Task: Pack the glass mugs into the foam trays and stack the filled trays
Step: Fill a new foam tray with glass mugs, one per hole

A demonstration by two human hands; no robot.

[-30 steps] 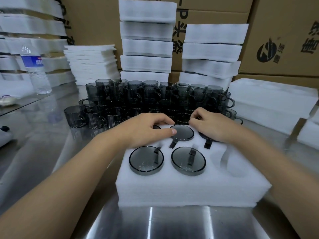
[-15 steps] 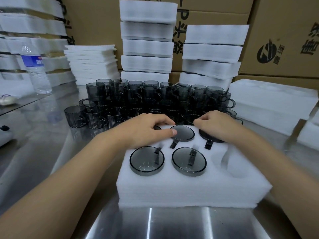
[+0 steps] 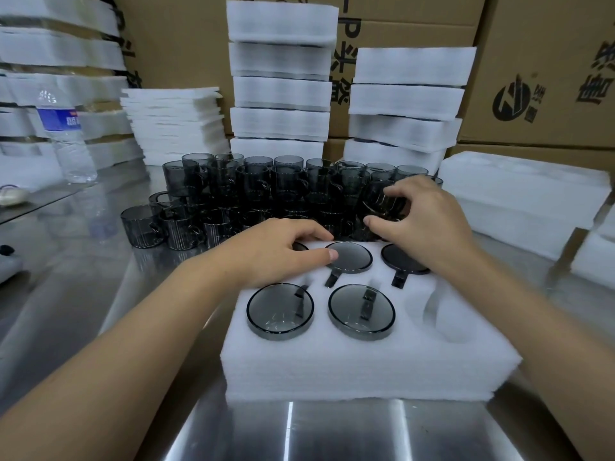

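**A:** Where do we stand, starting from the left?

**B:** Our left hand (image 3: 283, 252) rests on the back left corner of the foam tray (image 3: 366, 367). Its fingers are loosely bent and grip nothing. The packed mugs (image 3: 280, 311) sit base-up in their pockets. Our right hand (image 3: 426, 221) curls around a grey glass mug (image 3: 386, 202) at the near right edge of the loose mugs (image 3: 233, 191), which stand on the steel counter (image 3: 100, 294) behind the tray. The front right pocket (image 3: 442, 314) is empty.

**A:** How will that mug handle?

**B:** We judge it light, rigid, slick and brittle, though the ribbed wall should give some purchase. We hold it round the body rather than by the handle, and we should keep it from knocking its neighbours. The foam looks soft and yielding, so the handle probably needs lining up with its slot.

**A:** What can't we make out?

**B:** Our left hand covers most of the back left pocket. The dark loose mugs blur together, so we cannot count them. Our right palm hides the held mug's handle, and we cannot tell whether its base is off the counter.
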